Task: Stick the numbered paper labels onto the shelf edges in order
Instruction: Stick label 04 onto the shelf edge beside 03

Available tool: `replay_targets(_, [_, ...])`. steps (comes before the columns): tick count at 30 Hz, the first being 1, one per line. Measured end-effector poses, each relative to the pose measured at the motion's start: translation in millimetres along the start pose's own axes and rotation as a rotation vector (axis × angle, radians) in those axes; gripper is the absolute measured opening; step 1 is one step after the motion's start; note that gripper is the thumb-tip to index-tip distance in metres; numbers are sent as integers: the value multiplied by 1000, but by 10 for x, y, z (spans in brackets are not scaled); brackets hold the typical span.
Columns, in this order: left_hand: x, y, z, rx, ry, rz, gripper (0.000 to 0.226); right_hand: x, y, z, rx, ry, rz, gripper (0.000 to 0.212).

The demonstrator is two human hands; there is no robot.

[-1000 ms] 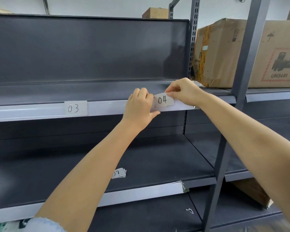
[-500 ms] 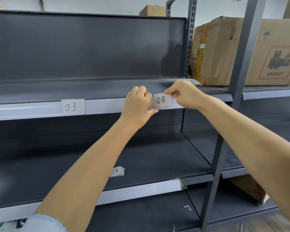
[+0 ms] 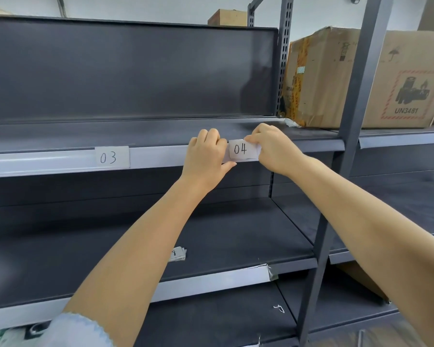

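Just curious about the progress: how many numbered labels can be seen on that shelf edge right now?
2. Label 03 sits flat on the pale shelf edge, left of the hands. Label 04 is farther right, held between both hands at the edge. A small stack of spare labels lies on the shelf below.

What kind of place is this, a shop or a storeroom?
Probably a storeroom or stockroom. There are dark metal shelves with pale edge strips bearing handwritten labels 03 and 04, and a worn cardboard box with a UN3481 shipping mark sits on the next rack.
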State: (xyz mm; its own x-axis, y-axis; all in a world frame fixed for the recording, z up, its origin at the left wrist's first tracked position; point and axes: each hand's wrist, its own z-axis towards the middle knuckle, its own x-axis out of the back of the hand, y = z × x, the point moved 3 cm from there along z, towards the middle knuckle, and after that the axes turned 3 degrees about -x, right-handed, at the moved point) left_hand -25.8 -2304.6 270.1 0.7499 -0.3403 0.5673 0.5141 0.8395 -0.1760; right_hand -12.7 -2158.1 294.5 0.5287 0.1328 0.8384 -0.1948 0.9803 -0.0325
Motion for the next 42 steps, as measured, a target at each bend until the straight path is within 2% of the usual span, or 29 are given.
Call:
replay_targets(6, [-2,20,-37,16,-19,-16,34,-33,-97,-131,-36,-8,-68,32])
replay_targets(10, [43,58,-116,12,-16,-41,29,-81,-205,-263,-72,25,-113,51])
replay_targets(13, [76,61,-228,-26,-48,-2,32,-126,-318,-353,-84,93,-57,55])
replay_targets(16, [123,19,-399,-63,-48,21,34,-197,-471,-429,-46,157,34,49])
replay_targets(19, [163,-16,-659,-78,-110,41,32,-328,-665,-557,15,154,66,48])
replay_targets(23, [166,-156,-1031,-70,-195,23,30,-622,-937,-705,95,64,112,51])
replay_targets(27, [122,-362,-1439,23,-280,8,24,-947,-1193,-842,70,-74,161,48])
replay_targets(29, [127,-439,-1649,77,-419,6,17,-1127,-1298,-915,25,-195,181,46])
replay_targets(34, [68,-745,-2169,252,-607,18,23,-1581,-1409,-1093,-73,-458,210,36])
replay_targets(42, [-175,-1100,-2695,395,-760,15,33,-1975,-1430,-1154,-108,-640,224,40])
